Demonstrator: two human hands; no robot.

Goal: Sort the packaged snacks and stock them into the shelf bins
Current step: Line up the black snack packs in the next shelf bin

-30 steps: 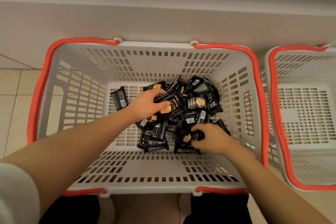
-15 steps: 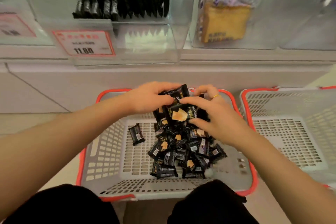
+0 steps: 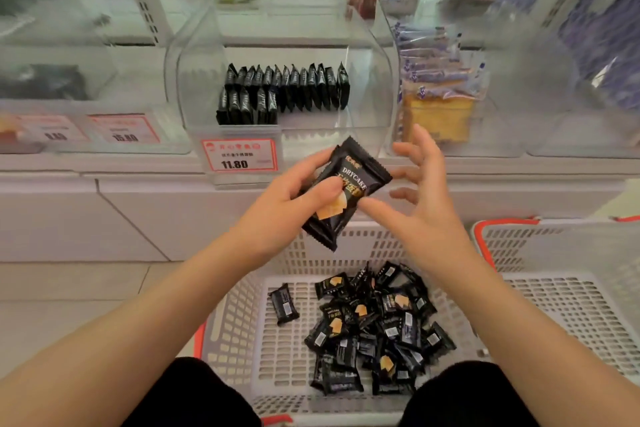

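Left hand (image 3: 280,208) pinching black snack pack (image 3: 346,192) above basket (image 3: 242,329), just below clear bin (image 3: 287,94) at 12 o'clock. Right hand (image 3: 420,198) spread wide, thumb tip touching pack's 3 o'clock edge.

A shop: price tag (image 3: 240,158) on stocked shelf bin (image 3: 282,94).

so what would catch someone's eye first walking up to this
Probably the black snack pack held up mid-frame: the left hand grips it, while the right hand spreads open beside it, thumb near its edge. Right behind it, a clear bin on the shelf holds a row of upright black packs above a red price tag. Below, a white basket holds a loose heap of the same packs.
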